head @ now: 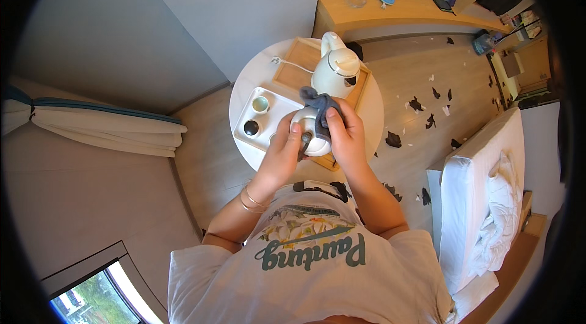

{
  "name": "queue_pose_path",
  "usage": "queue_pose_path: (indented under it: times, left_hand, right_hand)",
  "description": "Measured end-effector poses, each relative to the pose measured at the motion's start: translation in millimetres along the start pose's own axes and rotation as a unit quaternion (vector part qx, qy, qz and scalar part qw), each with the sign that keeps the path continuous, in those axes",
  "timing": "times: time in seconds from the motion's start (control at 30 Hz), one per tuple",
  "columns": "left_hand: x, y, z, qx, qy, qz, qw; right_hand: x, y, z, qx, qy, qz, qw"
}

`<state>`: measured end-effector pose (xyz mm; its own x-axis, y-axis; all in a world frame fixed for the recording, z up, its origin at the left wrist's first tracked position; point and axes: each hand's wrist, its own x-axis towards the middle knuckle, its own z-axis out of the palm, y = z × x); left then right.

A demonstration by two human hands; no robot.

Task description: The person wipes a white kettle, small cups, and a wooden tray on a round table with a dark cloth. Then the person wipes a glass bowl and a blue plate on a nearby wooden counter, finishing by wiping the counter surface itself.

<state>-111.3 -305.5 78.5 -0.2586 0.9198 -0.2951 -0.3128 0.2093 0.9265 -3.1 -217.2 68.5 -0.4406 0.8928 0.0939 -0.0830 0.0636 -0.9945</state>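
Observation:
Both hands hold a small white teapot [316, 146] with a lid above the near edge of a round white table [244, 72]. My left hand [287, 145] grips the pot's left side, its thumb by the rim. With my right hand [346, 129] I press a dark grey cloth [322, 108] against the pot's right side. A white tray [279, 100] left of the hands bears a cup with a pale green inside [260, 104] and a cup with a dark inside [251, 127]. Behind the cloth, a white electric kettle [335, 72] stands on a wooden tray [293, 77].
A wooden shelf [389, 10] along the wall carries a glass dish and a blue round object. Black and white scraps [393, 139] are scattered over the floor at right. A bed [458, 214] with white bedding stands at right, and a tied curtain [110, 127] hangs at left.

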Motion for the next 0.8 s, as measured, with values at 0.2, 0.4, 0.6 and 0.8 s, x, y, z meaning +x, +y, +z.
queue_pose_path:
  times: [0.2, 0.4, 0.6, 0.8]
  left_hand:
    - [1, -1, 0, 0.016, 0.008, 0.066, 0.998]
    - [8, -3, -1, -0.233, -0.024, 0.041, 0.971]
    - [3, -7, -10, -0.289, -0.053, -0.065, 0.954]
    - [-1, -11, -8, -0.329, -0.114, -0.078, 0.934]
  right_hand:
    - [-19, 2, 12, 0.019, 0.025, -0.045, 0.999]
    - [-34, 19, 23, -0.182, 0.026, -0.329, 0.926]
    - [-31, 0, 21, -0.145, -0.004, -0.304, 0.942]
    - [-4, -20, 8, 0.156, -0.115, 0.125, 0.973]
